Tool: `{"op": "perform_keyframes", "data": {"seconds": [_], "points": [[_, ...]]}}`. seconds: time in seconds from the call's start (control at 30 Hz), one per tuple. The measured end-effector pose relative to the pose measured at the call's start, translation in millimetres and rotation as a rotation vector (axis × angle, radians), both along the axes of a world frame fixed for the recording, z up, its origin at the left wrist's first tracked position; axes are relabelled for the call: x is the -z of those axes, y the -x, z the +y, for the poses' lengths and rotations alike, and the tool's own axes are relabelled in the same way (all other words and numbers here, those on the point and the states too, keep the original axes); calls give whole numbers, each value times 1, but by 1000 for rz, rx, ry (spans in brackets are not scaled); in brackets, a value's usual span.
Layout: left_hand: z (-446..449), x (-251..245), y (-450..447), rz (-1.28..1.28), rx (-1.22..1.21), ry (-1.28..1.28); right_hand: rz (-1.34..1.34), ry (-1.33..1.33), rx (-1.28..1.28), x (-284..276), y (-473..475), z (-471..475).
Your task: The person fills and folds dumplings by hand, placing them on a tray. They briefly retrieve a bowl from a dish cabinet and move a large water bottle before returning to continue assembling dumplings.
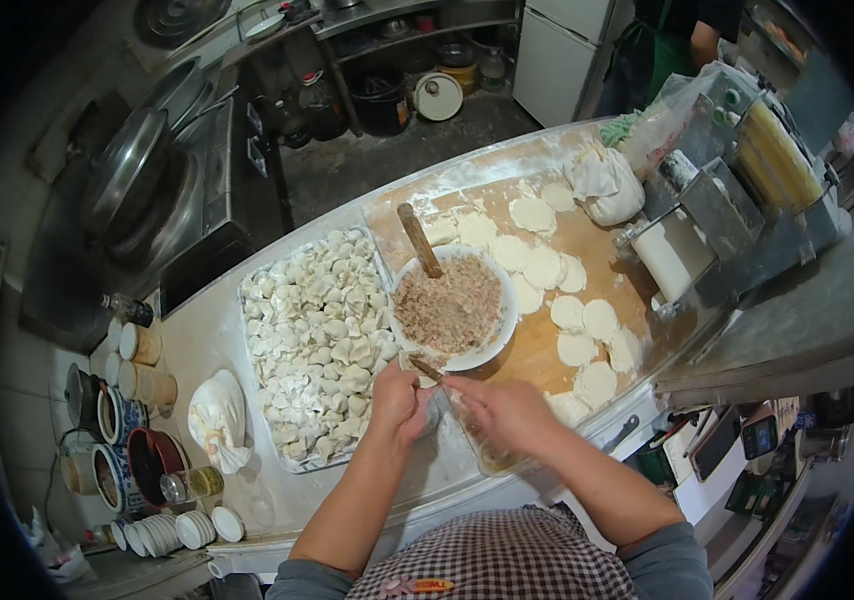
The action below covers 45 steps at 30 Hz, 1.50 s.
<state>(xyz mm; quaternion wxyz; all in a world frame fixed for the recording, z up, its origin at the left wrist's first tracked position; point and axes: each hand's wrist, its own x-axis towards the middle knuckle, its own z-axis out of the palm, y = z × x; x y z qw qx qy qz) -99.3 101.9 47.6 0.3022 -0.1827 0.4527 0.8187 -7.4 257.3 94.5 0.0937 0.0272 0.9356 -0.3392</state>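
My left hand [399,401] holds a round dough wrapper [415,369] just below the bowl's near left rim. In my right hand [505,412] is a small flat stick [427,369], its tip lying over the wrapper. A white bowl [508,330] of minced filling [448,307] stands in front of my hands, with a wooden handle [418,236] leaning up out of it. To its left, a metal tray [299,466] is heaped with floured, filled dumplings [322,337]. Flat dough wrappers [543,266] lie scattered over the wooden board [532,352] to its right. A shallow container [498,466] sits partly under my right forearm.
A dough roller machine [697,240] stands at the right, beside a white cloth bundle [604,185]. Another tied white bundle [220,420], jars [147,382] and stacked small dishes [164,534] are at the left. A person in a green apron [641,60] stands beyond the machine.
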Motion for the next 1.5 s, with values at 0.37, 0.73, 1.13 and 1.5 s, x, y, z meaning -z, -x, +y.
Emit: {"op": "perform_keyframes", "data": {"seconds": [0.37, 0.73, 1.13, 1.5], "points": [[-2, 14, -4, 33, -36, -90, -23, 60, 98, 23, -2, -20], [-36, 11, -19, 71, -68, -68, 39, 116, -71, 21, -22, -45], [-48, -25, -12, 129, -92, -532, 158, 67, -19, -5, -33, -58], [-26, -51, -48, 68, 237, -318, 484, 59, 141, -21, -33, -27]]}}
